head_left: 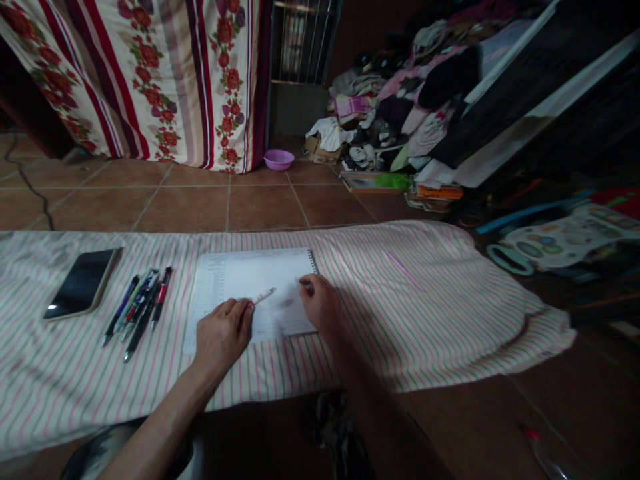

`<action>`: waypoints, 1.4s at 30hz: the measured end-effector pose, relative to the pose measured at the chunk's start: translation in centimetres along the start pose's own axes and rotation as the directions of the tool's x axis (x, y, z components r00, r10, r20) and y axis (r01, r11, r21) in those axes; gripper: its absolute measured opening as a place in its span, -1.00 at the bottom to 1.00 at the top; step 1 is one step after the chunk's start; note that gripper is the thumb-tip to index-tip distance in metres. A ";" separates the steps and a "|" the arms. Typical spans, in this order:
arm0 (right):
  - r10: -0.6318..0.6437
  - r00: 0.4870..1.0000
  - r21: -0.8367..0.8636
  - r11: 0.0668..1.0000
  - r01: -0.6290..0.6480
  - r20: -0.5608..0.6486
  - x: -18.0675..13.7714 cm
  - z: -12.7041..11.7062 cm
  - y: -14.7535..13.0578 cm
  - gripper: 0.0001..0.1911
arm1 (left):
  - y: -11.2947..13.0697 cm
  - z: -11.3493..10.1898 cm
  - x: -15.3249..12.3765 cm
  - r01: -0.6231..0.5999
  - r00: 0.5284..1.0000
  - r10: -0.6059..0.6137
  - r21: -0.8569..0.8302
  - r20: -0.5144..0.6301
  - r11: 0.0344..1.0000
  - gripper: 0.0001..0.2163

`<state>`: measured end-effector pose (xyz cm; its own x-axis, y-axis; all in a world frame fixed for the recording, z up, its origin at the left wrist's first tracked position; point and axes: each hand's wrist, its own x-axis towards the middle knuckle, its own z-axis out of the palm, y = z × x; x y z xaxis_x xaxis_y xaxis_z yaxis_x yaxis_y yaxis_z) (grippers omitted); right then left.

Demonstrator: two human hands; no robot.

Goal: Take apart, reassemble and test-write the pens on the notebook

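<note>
On the striped cloth (pixel 400 300) covering a low surface in front of you lies an open spiral notebook (pixel 250 293), and both your hands rest on its near half. Your left hand (pixel 223 337) is loosely curled at the notebook's near edge and pinches a thin pen (pixel 263 297) by its near end. The pen's long axis runs from that hand up and to the right, its far tip pointing toward your right hand (pixel 320 307) and stopping just short of it. Your right hand sits near the notebook's right edge, by the spiral binding, fingers bent; something small shows at the fingertips, but the blur hides what it is and whether you grip it. The left hand is the one that has the pen.

Left of the notebook lies a bunch of pens (pixel 140 307), side by side, their tips toward you. Farther left is a dark phone (pixel 83 283). Beyond the cloth is tiled floor (pixel 200 200), a flowered curtain (pixel 150 73), a small purple bowl (pixel 279 159) and a heap of clothes (pixel 400 100).
</note>
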<state>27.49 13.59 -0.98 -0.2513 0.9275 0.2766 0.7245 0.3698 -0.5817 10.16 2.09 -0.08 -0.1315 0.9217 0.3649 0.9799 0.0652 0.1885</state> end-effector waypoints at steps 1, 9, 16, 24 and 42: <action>-0.005 1.000 0.007 1.000 0.005 -0.002 0.0 0.0 0.1 -0.87 | 0.0 0.0 0.0 0.000 1.000 0.000 0.000 0.001 1.000 -0.75; 0.002 0.999 0.053 0.999 0.000 -0.044 0.0 -0.1 0.2 -0.81 | 0.2 -0.4 0.0 0.014 1.000 -0.014 0.006 0.020 1.000 -0.73; 0.058 0.991 0.237 0.971 -0.027 -0.124 -0.1 -0.5 -0.7 -0.78 | 0.2 -0.5 0.0 0.089 0.994 -0.087 -0.035 0.062 0.995 -0.71; 0.163 0.986 0.286 0.947 -0.147 -0.033 0.1 -0.5 0.7 -0.72 | 0.8 -0.4 -0.4 0.144 0.989 -0.143 -0.024 0.048 0.989 -0.70; 0.238 0.970 0.329 0.914 -0.239 0.043 0.2 -0.8 2.1 -0.69 | 1.3 -1.6 -0.3 0.216 0.972 -0.209 -0.051 0.110 0.975 -0.71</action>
<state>29.48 14.53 -1.48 -0.0988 0.9903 0.0973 0.5111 0.1344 -0.8490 11.21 1.28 1.46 -0.3163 0.9240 0.2148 0.9194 0.2428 0.3093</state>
